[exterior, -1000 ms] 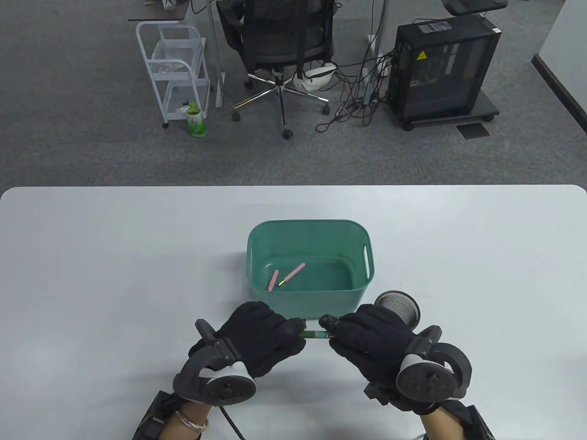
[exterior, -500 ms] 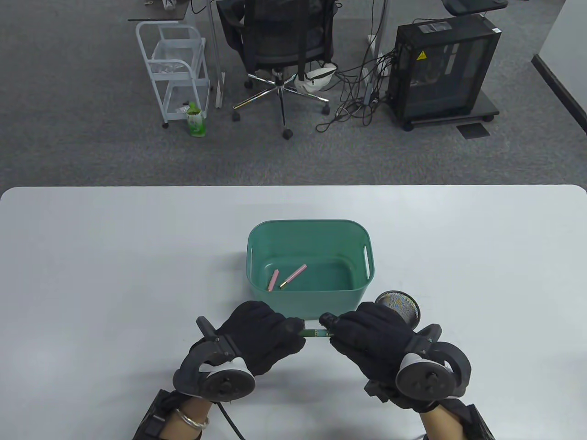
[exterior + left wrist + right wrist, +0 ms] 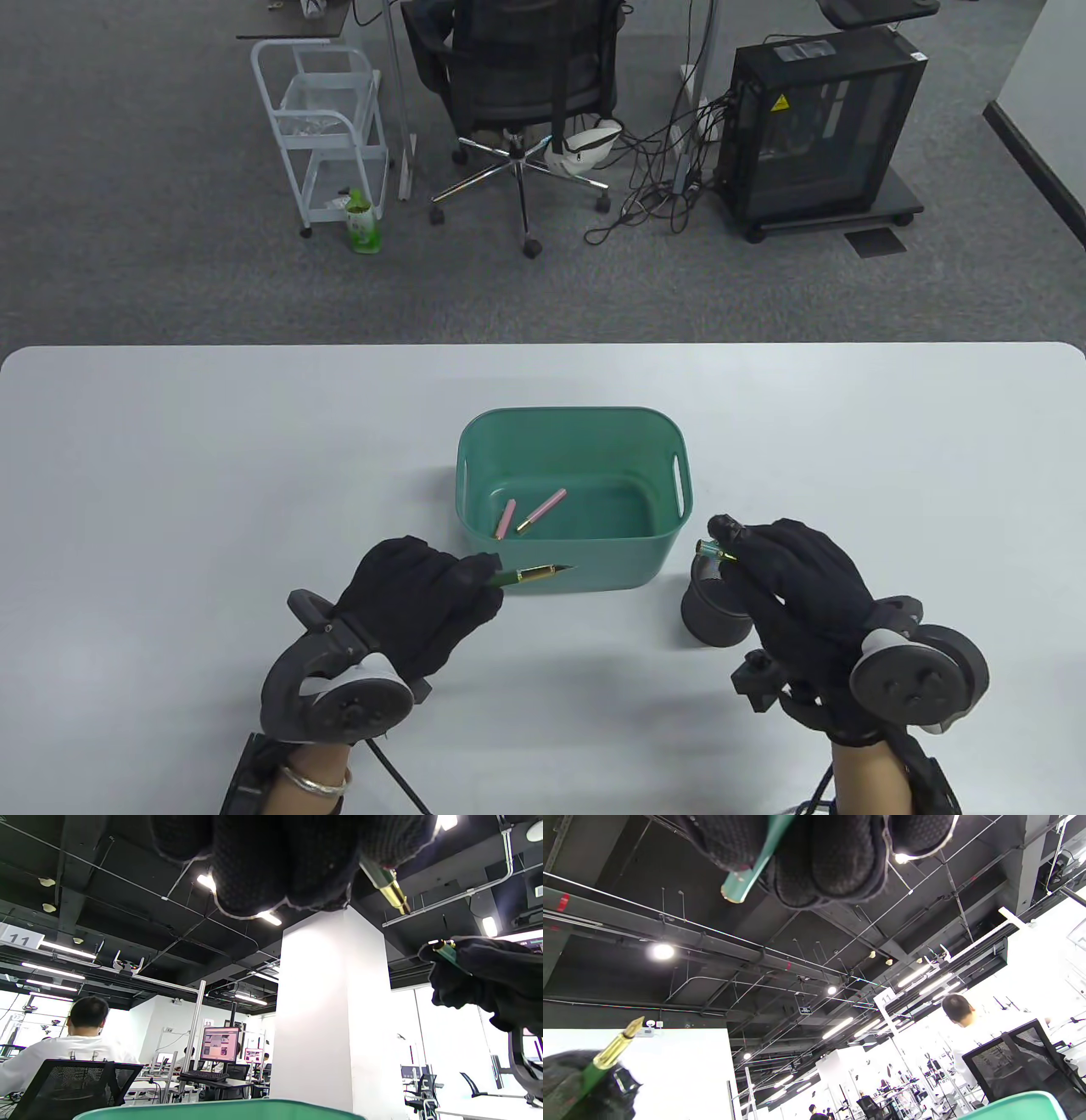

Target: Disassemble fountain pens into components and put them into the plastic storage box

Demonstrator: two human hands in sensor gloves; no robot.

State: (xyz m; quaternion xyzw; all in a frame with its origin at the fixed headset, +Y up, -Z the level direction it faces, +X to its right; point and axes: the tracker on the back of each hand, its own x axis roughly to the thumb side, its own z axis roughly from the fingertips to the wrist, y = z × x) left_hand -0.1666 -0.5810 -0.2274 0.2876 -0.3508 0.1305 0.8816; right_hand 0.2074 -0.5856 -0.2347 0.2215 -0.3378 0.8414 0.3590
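Left hand [image 3: 420,594] grips green pen body [image 3: 530,576], nib exposed; right hand [image 3: 793,586] pinches green cap [image 3: 713,552], mostly glove-hidden, above half-covered pen holder [image 3: 708,611].

Both my hands, left [image 3: 416,594] and right [image 3: 797,577], wear black knit gloves. Dark grey ring-shaped trackers with white inserts strapped on the backs. Silver bangle [image 3: 314,779] on left wrist. Black cable [image 3: 407,781] trails from left tracker.
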